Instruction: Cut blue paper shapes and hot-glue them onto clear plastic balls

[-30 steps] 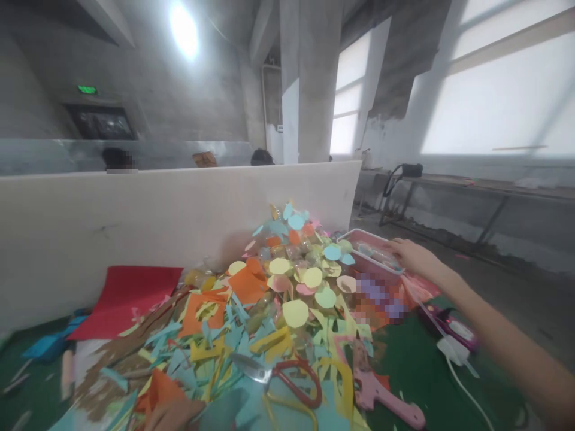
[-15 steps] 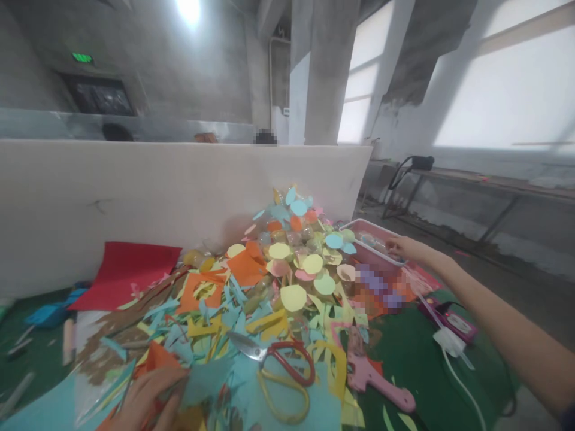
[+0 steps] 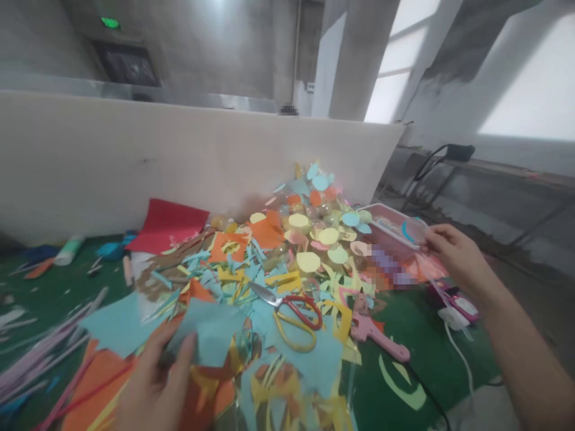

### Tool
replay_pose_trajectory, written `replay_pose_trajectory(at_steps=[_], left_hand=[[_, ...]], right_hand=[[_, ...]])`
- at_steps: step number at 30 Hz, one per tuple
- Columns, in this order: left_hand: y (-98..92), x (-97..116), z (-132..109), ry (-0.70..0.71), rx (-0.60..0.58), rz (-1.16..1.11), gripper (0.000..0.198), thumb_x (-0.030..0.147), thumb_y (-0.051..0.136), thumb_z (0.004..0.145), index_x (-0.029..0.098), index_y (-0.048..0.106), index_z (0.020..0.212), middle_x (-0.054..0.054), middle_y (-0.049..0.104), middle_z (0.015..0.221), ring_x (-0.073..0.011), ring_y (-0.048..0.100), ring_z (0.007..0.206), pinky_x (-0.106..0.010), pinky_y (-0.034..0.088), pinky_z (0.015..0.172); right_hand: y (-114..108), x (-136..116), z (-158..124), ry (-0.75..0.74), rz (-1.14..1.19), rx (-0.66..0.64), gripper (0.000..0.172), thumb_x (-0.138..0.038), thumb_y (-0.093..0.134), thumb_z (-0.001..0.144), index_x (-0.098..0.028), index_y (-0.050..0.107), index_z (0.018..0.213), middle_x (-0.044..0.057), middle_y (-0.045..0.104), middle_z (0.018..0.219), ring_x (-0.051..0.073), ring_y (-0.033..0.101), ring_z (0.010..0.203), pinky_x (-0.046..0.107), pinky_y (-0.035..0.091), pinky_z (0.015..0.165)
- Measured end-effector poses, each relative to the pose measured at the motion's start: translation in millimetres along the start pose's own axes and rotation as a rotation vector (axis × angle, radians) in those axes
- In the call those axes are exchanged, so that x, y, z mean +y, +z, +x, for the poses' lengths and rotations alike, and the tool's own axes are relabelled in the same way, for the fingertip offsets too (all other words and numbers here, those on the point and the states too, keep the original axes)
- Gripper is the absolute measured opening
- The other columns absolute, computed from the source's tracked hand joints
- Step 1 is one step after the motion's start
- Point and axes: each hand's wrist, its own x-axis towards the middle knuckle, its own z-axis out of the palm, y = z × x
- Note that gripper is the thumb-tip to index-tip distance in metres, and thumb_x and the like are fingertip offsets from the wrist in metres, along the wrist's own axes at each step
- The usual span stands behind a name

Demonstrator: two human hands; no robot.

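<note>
My left hand (image 3: 157,371) is closed on a light blue sheet of paper (image 3: 213,329), thumb on top, above orange paper and scraps at the front. My right hand (image 3: 453,248) pinches a clear plastic piece with a curved blue strip (image 3: 412,230) at the near rim of a pink-and-white plastic basket (image 3: 386,239). More clear pieces show inside the basket. Between the hands lie scissors with red and yellow handles (image 3: 294,320), blades apart, and a pink hot glue gun (image 3: 377,338) with a black cord.
Coloured paper discs and clear round pieces are heaped against a white partition (image 3: 179,149). Paper offcuts (image 3: 242,263) spread before the heap. Red paper (image 3: 168,224) lies left, with pink-purple strips (image 3: 49,353) nearer me. A purple-pink device (image 3: 453,304) and white cable lie right.
My right hand has come back from inside the basket with a clear plastic piece. My left hand has raised the blue paper sheet. The view has tilted down and shifted left.
</note>
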Motion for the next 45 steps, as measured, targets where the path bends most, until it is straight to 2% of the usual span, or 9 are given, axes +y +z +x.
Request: replay_pose_trajectory(at_steps=[3,8,12,16,22,31,38,41,45], left_hand=[[6.1,9,-21,-0.177,-0.011,-0.063,0.058,0.066,0.057,0.073,0.021,0.063,0.107,-0.002,0.068,0.086,-0.0161,0.055,0.058,-0.028,0.046,0.055],[19.3,-10,-40,-0.259,-0.066,-0.145,0.055,0.061,0.059,0.074,0.02,0.061,0.112,-0.007,0.069,0.105,-0.0208,0.062,0.079,-0.031,0.048,0.07],[17.6,-19,-47,-0.327,-0.087,-0.183,0.058,0.061,0.06,0.072,0.02,0.06,0.113,-0.008,0.069,0.105,-0.0209,0.061,0.076,-0.034,0.049,0.071],[14.6,-18,-51,-0.36,-0.075,-0.192,0.056,0.06,0.059,0.074,0.022,0.059,0.115,-0.007,0.068,0.11,-0.0206,0.062,0.077,-0.035,0.05,0.073],[18.8,-18,-54,-0.388,-0.05,-0.276,0.054,0.058,0.064,0.072,0.023,0.06,0.114,-0.007,0.069,0.109,-0.0199,0.064,0.079,-0.033,0.053,0.071],[23.6,-11,-56,-0.401,-0.153,-0.24,0.064,0.062,0.059,0.074,0.023,0.052,0.125,-0.01,0.067,0.113,-0.0244,0.066,0.081,-0.035,0.053,0.063],[27.8,-17,-50,0.116,0.055,0.236,0.046,0.052,0.048,0.085,0.02,0.059,0.116,-0.015,0.059,0.12,-0.0338,0.051,0.117,-0.056,0.037,0.102],[26.8,-19,-55,0.205,-0.205,0.226,0.036,0.048,0.047,0.089,0.025,0.063,0.113,-0.01,0.061,0.115,-0.0296,0.053,0.113,-0.051,0.043,0.098],[35.1,-17,-62,0.23,-0.5,0.187,0.035,0.045,0.049,0.09,0.029,0.063,0.117,-0.007,0.061,0.117,-0.0272,0.053,0.111,-0.046,0.049,0.092]], right_hand=[[37,-20,-81,0.125,0.177,-0.134,0.035,-0.053,0.067,0.077,-0.02,0.055,0.08,0.001,0.058,0.065,0.014,0.055,0.061,0.029,0.043,0.061],[114,-59,-189,0.241,0.327,-0.563,0.04,-0.059,0.066,0.073,-0.021,0.053,0.076,-0.002,0.056,0.063,0.015,0.053,0.057,0.027,0.043,0.055],[150,-74,-223,0.309,0.359,-0.742,0.037,-0.057,0.061,0.079,-0.021,0.051,0.076,-0.003,0.056,0.059,0.013,0.052,0.053,0.027,0.043,0.056],[161,-80,-233,0.318,0.315,-0.833,0.032,-0.052,0.059,0.082,-0.02,0.054,0.087,-0.004,0.056,0.061,0.017,0.061,0.06,0.028,0.044,0.058],[163,-88,-235,0.293,0.173,-0.872,0.036,-0.05,0.052,0.087,-0.019,0.058,0.104,-0.001,0.062,0.066,0.02,0.065,0.064,0.029,0.045,0.06],[145,-89,-229,0.187,-0.039,-0.716,0.04,-0.053,0.046,0.089,-0.021,0.065,0.104,-0.002,0.059,0.062,0.017,0.055,0.054,0.027,0.039,0.053],[108,-52,-218,0.035,-0.23,-0.513,0.034,-0.046,0.039,0.095,-0.023,0.063,0.103,0.006,0.07,0.085,0.023,0.064,0.073,0.035,0.048,0.07],[86,-24,-208,-0.168,-0.373,-0.36,0.03,-0.038,0.036,0.097,-0.024,0.061,0.104,0.01,0.067,0.105,0.027,0.063,0.094,0.041,0.046,0.085],[67,11,-199,-0.344,-0.728,-0.259,0.035,-0.034,0.034,0.096,-0.019,0.061,0.111,0.017,0.062,0.109,0.033,0.058,0.099,0.047,0.046,0.084]])
